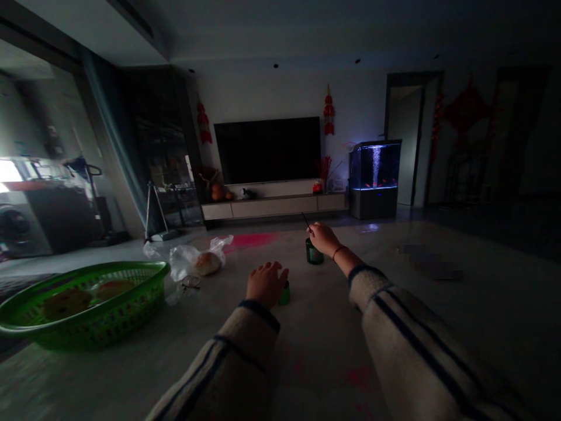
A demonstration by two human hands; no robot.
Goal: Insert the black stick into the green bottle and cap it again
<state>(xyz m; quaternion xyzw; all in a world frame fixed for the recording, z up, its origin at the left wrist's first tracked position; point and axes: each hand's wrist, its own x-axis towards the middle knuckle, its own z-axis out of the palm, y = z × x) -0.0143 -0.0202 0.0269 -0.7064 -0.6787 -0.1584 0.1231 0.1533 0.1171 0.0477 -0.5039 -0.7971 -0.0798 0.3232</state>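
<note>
My right hand (323,238) is closed around a thin dark stick (305,221), whose upper end points up and to the left. Directly below that hand stands a dark green jar (314,252) on the table (324,327); whether the stick reaches inside it is hidden. My left hand (265,283) is held low over the table, fingers spread and thumb apart. Beside its thumb is a small green cup-like piece (284,294), partly covered by the hand. I cannot tell whether the thumb touches it.
A green plastic basket (144,292) with round items inside stands at the left. Near it lie a clear plastic bag (182,260), a round brownish item (207,264) and glasses (190,285). Farther back are a television (268,151), a low cabinet (274,206) and a lit aquarium (376,166).
</note>
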